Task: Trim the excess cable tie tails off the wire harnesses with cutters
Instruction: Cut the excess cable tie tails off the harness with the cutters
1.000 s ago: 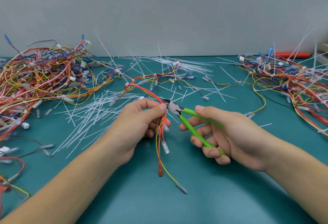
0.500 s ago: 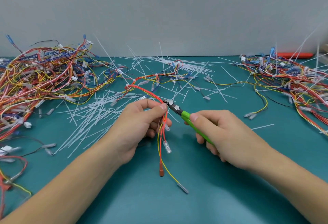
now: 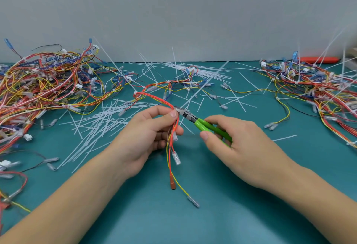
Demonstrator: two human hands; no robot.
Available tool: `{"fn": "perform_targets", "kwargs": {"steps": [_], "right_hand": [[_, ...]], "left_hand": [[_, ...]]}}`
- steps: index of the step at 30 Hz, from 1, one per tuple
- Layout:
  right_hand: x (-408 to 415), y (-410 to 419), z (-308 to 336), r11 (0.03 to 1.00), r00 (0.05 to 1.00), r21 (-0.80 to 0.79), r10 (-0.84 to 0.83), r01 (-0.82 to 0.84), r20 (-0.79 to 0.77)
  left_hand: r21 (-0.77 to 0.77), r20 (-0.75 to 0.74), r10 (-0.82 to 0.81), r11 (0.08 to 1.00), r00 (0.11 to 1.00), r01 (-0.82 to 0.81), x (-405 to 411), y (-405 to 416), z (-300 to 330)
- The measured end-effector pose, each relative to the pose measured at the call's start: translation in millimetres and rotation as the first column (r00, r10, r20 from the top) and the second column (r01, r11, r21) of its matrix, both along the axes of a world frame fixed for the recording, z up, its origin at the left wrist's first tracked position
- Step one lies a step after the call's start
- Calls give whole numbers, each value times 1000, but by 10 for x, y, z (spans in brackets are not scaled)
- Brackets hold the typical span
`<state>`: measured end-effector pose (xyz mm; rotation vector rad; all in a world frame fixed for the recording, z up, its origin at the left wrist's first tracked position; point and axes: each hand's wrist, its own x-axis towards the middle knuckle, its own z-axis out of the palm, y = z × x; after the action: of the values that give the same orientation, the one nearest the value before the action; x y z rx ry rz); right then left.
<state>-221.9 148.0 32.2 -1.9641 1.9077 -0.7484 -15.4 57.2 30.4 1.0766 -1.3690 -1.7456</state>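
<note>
Left hand [image 3: 146, 139] pinches the floppy red-and-yellow harness [image 3: 174, 128] mid-table, rightly gripping just beside the tie so the limp wires stay put; right hand [image 3: 237, 147] squeezes the green-handled cutters [image 3: 195, 120], handles now closed together, nose tighter against the left fingertips than a second ago

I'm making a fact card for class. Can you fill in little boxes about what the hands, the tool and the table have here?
Left hand: pinching a red and yellow wire harness
Right hand: squeezing green-handled cutters
Cutter tip: at the harness, by the left thumb
Table: teal
Middle of table: loose white cable tie tails
Both sides: piles of wire harnesses
</note>
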Motion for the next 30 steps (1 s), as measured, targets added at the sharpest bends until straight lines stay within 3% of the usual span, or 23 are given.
{"fn": "perform_targets", "kwargs": {"steps": [15,30], "right_hand": [[48,19,58,999,980,-21,-29,26,-198],[-42,-37,-24,963,990,-268,-38,0,-138]], "left_hand": [[13,-16,-11,1000,1000,11,6,0,20],[-26,-81,-66,998,994,64,42,-1,47]]}}
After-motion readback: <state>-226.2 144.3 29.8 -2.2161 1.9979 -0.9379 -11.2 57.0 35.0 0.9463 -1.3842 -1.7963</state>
